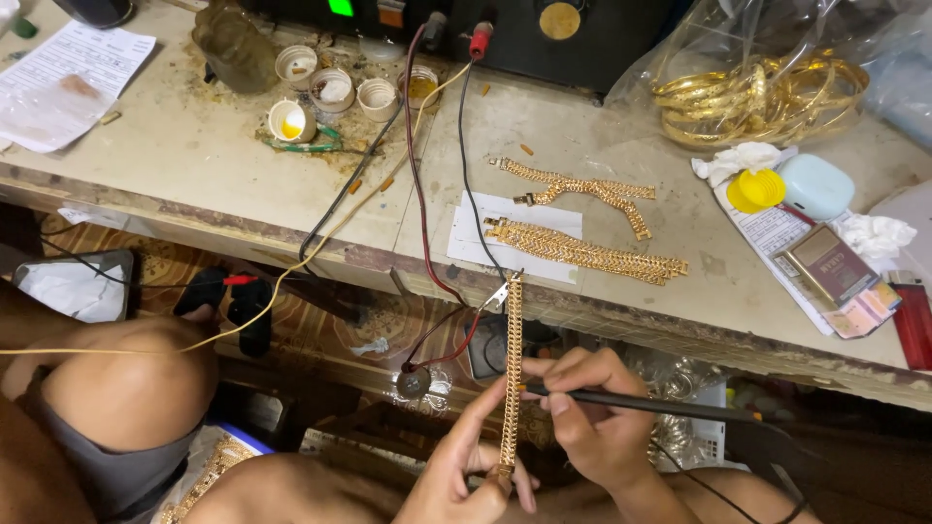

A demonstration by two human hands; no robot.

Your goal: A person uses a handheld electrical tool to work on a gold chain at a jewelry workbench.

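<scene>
A long gold chain bracelet (pixel 512 369) hangs straight down from a small metal clip at the bench edge. My left hand (pixel 464 464) pinches its lower end and keeps it taut. My right hand (pixel 592 419) grips a thin black pen-like probe (pixel 670 405) whose tip touches the chain near its middle. The probe's handle runs off to the right. Black and red wires (pixel 427 213) run from the clip up to a dark power unit (pixel 544 29) at the back of the bench.
On the worn bench (pixel 194 165) lie more gold bracelets (pixel 582 254) on white paper, gold bangles in a plastic bag (pixel 762 97), small cups of paste (pixel 330 92), a yellow cap, a pale blue case and a red lighter. A bare knee (pixel 126 378) is at left.
</scene>
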